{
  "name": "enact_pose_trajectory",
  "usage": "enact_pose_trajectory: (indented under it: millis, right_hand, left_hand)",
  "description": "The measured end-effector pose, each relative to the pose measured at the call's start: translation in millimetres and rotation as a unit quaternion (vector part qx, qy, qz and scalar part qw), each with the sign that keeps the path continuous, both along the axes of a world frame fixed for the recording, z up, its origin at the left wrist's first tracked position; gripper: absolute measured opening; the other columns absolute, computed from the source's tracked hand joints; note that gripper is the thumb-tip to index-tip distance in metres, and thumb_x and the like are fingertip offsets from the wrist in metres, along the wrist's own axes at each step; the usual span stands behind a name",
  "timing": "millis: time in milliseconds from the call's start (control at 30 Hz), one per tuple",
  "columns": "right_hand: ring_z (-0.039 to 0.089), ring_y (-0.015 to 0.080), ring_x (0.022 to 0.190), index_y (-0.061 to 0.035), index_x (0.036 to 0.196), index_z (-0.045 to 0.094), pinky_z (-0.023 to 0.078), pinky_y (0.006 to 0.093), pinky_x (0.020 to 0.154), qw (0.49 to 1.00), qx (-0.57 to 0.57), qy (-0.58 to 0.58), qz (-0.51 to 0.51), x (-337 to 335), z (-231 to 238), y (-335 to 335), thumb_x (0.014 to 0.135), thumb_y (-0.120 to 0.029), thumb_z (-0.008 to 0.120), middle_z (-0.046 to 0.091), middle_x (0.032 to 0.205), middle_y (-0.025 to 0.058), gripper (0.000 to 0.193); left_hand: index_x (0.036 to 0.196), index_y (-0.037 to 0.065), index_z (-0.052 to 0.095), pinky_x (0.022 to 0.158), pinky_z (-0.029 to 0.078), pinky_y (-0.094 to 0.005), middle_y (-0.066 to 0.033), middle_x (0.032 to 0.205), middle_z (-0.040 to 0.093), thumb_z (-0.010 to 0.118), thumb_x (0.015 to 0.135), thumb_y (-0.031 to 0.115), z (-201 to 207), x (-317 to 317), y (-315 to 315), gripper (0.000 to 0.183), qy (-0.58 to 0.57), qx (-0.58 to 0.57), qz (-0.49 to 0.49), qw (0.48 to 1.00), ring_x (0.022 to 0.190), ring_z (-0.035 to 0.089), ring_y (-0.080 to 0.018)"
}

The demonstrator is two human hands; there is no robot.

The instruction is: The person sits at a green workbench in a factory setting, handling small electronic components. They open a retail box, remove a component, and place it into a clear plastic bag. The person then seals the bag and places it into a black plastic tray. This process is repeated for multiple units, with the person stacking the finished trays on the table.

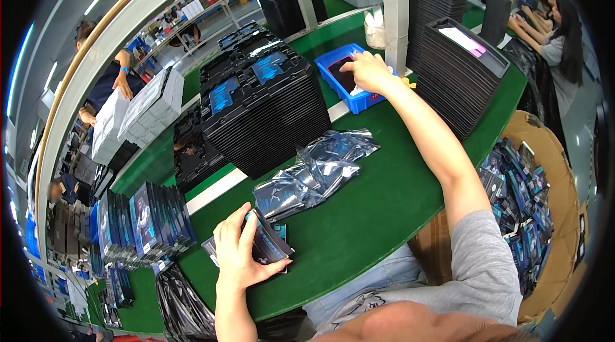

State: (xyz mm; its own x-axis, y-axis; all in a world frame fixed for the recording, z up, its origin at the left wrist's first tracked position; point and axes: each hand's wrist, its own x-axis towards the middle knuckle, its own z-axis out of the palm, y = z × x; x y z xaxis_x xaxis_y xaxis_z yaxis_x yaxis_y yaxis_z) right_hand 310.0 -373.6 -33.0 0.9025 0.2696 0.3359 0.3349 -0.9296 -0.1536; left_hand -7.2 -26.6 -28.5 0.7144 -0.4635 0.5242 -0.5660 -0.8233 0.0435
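My left hand (240, 249) grips a small dark printed box (269, 243), with the thumb at its near edge and the fingers over the far side. Other flat dark pieces lie partly under this hand, and their kind is hidden. My right arm stretches far forward, and my right hand (368, 73) is over a blue plastic bin (357, 106). Its index finger is stretched out above a dark flat pad with a reddish edge (339, 72) inside; whether it touches the pad is unclear. Clear plastic-wrapped dark packets (307, 179) lie between my hands on the green table.
A tall stack of black trays (266, 118) stands behind the packets, another tray stack (458, 79) at the right. Upright dark boxes (150, 220) line the left. A cardboard carton (564, 233) full of boxes sits at the right. Other people work nearby.
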Motion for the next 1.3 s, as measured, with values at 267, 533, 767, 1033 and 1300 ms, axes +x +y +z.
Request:
enact_pose_trajectory:
  millis: [267, 533, 767, 1033, 1300]
  right_hand:
    - [0.056, 0.0298, 0.110, -0.0202, 0.104, 0.073, 0.040, 0.0465, 0.094, 0.997, 0.053, -0.050, -0.010, -3, -11, -7, 0.085, -0.014, 0.050, 0.065, 0.107, 0.0123, 0.031]
    - [0.059, 0.0316, 0.103, -0.0173, 0.099, 0.074, 0.044, 0.0473, 0.090, 0.994, 0.066, -0.089, -0.016, 2, -16, -9, 0.084, -0.014, 0.051, 0.066, 0.102, 0.0135, 0.028]
    - [0.063, 0.0350, 0.095, -0.0124, 0.097, 0.074, 0.049, 0.0468, 0.087, 0.989, 0.085, -0.119, 0.005, -3, -9, -10, 0.083, -0.012, 0.052, 0.068, 0.096, 0.0163, 0.026]
    - [0.063, 0.0329, 0.092, -0.0146, 0.089, 0.076, 0.049, 0.0454, 0.083, 0.995, 0.028, -0.092, 0.012, -5, -2, -11, 0.079, -0.009, 0.052, 0.067, 0.090, 0.0136, 0.026]
    - [0.065, 0.0261, 0.091, -0.0180, 0.081, 0.077, 0.043, 0.0416, 0.085, 0.999, -0.034, -0.016, 0.026, -9, 8, -17, 0.076, -0.009, 0.055, 0.071, 0.084, 0.0076, 0.025]
  left_hand:
    - [0.134, 0.006, 0.046, 0.093, 0.038, -0.0511, -0.0221, 0.135, 0.048, 0.089, 0.046, 0.045, 2, -1, -2, 0.105, -0.009, -0.025, 0.001, 1.000, 0.114, 0.052, -0.0395]
    - [0.140, 0.008, 0.039, 0.092, 0.039, -0.0504, -0.0229, 0.135, 0.049, 0.087, 0.052, 0.049, 1, -1, 2, 0.108, -0.019, -0.019, 0.001, 1.000, 0.112, 0.053, -0.0395]
    - [0.138, 0.007, 0.041, 0.093, 0.039, -0.0506, -0.0230, 0.135, 0.049, 0.088, 0.050, 0.047, 2, -1, 4, 0.107, -0.027, -0.030, -0.004, 0.999, 0.113, 0.052, -0.0401]
    - [0.140, 0.008, 0.040, 0.092, 0.040, -0.0501, -0.0227, 0.136, 0.049, 0.088, 0.049, 0.047, 1, -1, 4, 0.110, -0.019, -0.023, 0.000, 1.000, 0.113, 0.053, -0.0403]
    - [0.140, 0.008, 0.039, 0.092, 0.040, -0.0498, -0.0224, 0.136, 0.049, 0.088, 0.049, 0.047, 1, -1, 5, 0.111, -0.019, -0.022, 0.000, 1.000, 0.112, 0.053, -0.0398]
